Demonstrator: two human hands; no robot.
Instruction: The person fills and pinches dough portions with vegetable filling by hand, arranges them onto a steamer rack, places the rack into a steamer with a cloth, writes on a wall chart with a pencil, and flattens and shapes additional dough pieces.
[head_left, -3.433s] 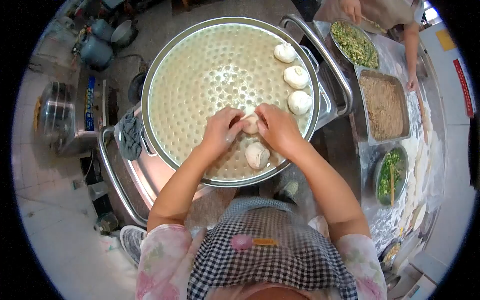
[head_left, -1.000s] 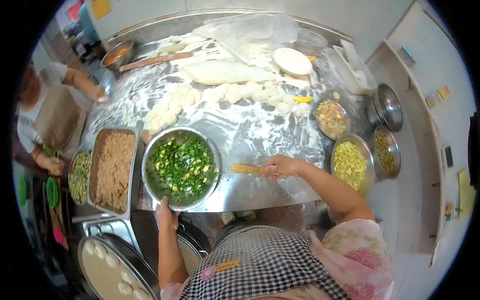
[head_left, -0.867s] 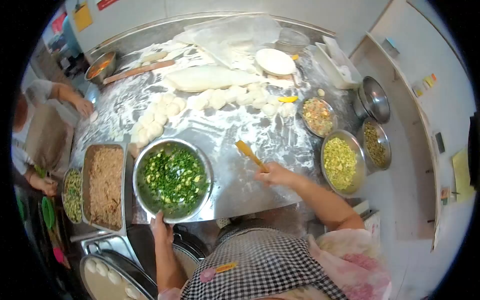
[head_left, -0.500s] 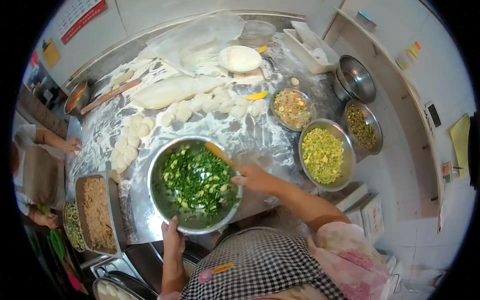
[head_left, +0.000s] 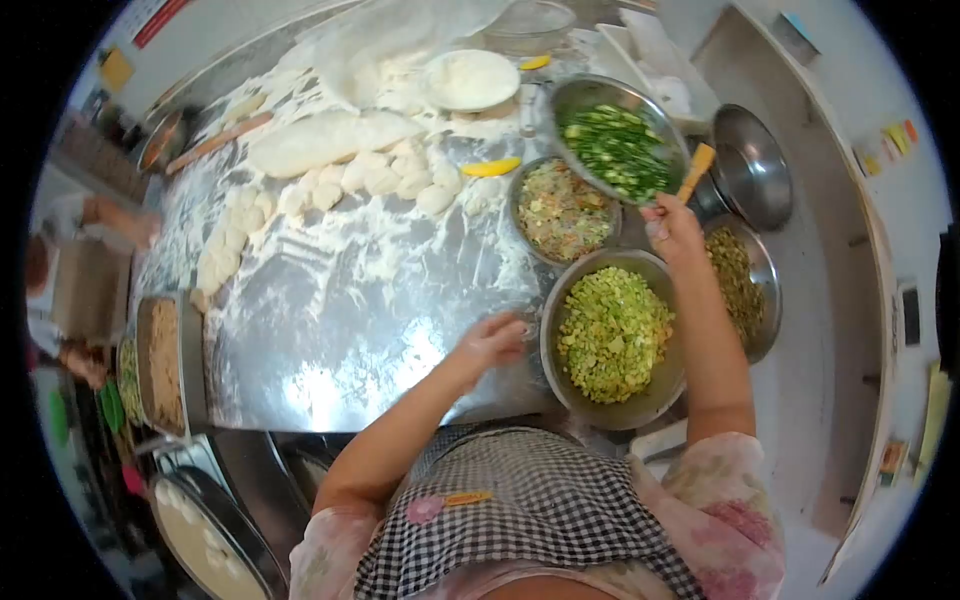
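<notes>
My right hand (head_left: 675, 230) grips the near rim of a steel mixing bowl (head_left: 590, 93) at the upper right. Chopped dark greens (head_left: 618, 150) lie in this bowl, and a wooden handle (head_left: 697, 170) sticks out beside my fingers; its lower end is hidden. My left hand (head_left: 492, 345) is in the air over the table's front part, fingers apart and loosely bent, holding nothing. Just right of it stands a larger steel bowl (head_left: 620, 415) of chopped yellow-green filling (head_left: 612, 330). A bowl of mixed, orange-flecked filling (head_left: 563, 210) sits partly beneath the tilted bowl of greens.
Dough pieces (head_left: 380, 178) and a long dough slab (head_left: 330, 143) lie on the floured table (head_left: 290, 330). A yellow scraper (head_left: 491, 167), a flour plate (head_left: 472, 80) and a rolling pin (head_left: 220, 141) are farther back. A filling tray (head_left: 196, 370) stands left, near another person's hand (head_left: 140, 228).
The bowl of greens has moved from the front middle to the upper right, now held by my right hand. My left hand has let go of it. The yellow-green filling bowl sits further left in view.
</notes>
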